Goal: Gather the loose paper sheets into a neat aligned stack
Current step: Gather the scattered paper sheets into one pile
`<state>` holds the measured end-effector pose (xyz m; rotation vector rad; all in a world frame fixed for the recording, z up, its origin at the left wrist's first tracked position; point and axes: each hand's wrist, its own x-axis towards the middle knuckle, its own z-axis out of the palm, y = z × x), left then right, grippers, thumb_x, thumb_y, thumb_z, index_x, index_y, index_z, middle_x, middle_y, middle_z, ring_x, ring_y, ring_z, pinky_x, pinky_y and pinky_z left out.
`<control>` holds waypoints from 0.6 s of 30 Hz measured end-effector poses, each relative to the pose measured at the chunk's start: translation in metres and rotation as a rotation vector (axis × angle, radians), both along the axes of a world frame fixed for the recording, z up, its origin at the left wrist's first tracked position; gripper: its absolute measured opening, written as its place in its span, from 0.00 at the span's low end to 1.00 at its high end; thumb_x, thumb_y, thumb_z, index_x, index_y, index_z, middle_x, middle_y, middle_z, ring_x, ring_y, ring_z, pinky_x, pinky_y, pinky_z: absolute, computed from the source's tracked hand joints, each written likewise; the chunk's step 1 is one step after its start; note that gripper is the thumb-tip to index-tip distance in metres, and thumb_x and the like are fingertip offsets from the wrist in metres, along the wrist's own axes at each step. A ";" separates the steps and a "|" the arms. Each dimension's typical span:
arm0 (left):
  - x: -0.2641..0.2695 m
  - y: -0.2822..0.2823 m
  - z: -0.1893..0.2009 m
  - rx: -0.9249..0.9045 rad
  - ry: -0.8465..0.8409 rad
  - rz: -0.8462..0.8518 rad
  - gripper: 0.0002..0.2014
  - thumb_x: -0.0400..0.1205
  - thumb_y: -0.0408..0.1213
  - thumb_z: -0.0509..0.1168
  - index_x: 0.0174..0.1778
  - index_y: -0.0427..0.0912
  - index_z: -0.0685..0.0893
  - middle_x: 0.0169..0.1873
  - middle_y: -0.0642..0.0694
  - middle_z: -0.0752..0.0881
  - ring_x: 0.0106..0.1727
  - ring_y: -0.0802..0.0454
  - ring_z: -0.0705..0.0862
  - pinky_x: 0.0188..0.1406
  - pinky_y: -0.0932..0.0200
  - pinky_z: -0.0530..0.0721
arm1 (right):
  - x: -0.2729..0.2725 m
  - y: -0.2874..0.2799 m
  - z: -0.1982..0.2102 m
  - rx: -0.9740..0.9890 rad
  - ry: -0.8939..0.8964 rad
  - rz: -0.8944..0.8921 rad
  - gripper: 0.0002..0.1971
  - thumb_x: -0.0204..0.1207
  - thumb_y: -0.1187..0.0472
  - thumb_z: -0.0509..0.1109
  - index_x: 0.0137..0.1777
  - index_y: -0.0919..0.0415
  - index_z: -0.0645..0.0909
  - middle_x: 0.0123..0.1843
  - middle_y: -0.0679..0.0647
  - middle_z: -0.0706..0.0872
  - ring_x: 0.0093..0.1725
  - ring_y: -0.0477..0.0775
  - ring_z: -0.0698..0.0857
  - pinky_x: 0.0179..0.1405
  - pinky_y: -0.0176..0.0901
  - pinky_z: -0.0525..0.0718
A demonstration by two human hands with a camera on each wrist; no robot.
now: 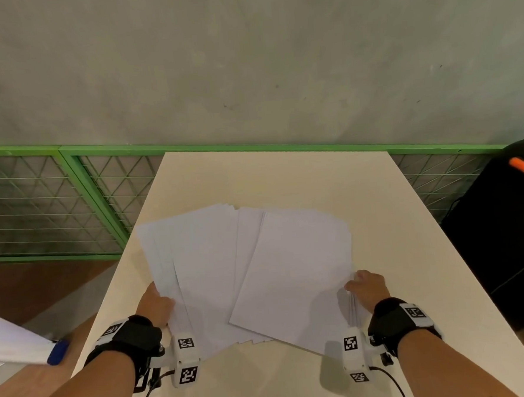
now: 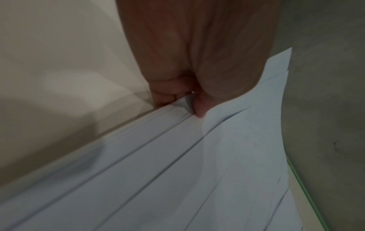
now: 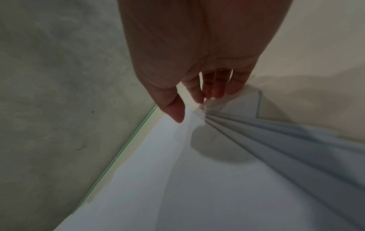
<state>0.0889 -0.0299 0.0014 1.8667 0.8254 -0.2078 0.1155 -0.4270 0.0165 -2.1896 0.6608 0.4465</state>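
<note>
Several white paper sheets lie fanned out on the beige table (image 1: 284, 175) in two overlapping groups, a left fan (image 1: 209, 263) and a right fan (image 1: 295, 267). My left hand (image 1: 156, 304) is at the left fan's near-left edge. In the left wrist view the thumb (image 2: 199, 112) lies on top of the sheets (image 2: 158, 171) and the curled fingers (image 2: 164, 100) sit at their edge, pinching them. My right hand (image 1: 359, 284) is at the right fan's edge. Its nearly straight fingers (image 3: 215, 92) touch the stepped sheet edges (image 3: 247, 129), with the thumb (image 3: 175, 112) held apart above the top sheet (image 3: 177, 179).
A green wire fence (image 1: 40, 205) runs behind and left of the table, below a grey wall. A black bag with an orange strip (image 1: 502, 229) stands close to the table's right edge. At the left sit a blue object (image 1: 58, 352) and another white sheet (image 1: 12, 342).
</note>
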 end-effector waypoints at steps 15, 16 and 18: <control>-0.017 0.006 0.007 -0.199 0.016 0.078 0.21 0.80 0.17 0.56 0.70 0.31 0.69 0.65 0.31 0.78 0.67 0.27 0.75 0.68 0.33 0.73 | -0.026 0.054 -0.010 -0.343 0.079 0.298 0.51 0.71 0.36 0.64 0.82 0.64 0.41 0.85 0.58 0.40 0.84 0.60 0.42 0.83 0.55 0.53; -0.019 0.007 0.007 -0.212 0.025 0.089 0.21 0.81 0.18 0.56 0.70 0.31 0.69 0.65 0.31 0.77 0.67 0.27 0.75 0.68 0.33 0.73 | -0.026 0.055 -0.009 -0.341 0.082 0.317 0.52 0.71 0.37 0.65 0.82 0.65 0.39 0.85 0.57 0.40 0.84 0.59 0.42 0.83 0.54 0.52; -0.021 0.012 0.007 -0.243 0.048 0.096 0.21 0.81 0.19 0.56 0.70 0.34 0.69 0.64 0.32 0.78 0.65 0.28 0.76 0.66 0.32 0.75 | -0.027 0.054 -0.008 -0.329 0.073 0.343 0.53 0.71 0.38 0.66 0.81 0.66 0.39 0.85 0.57 0.40 0.84 0.58 0.42 0.83 0.53 0.52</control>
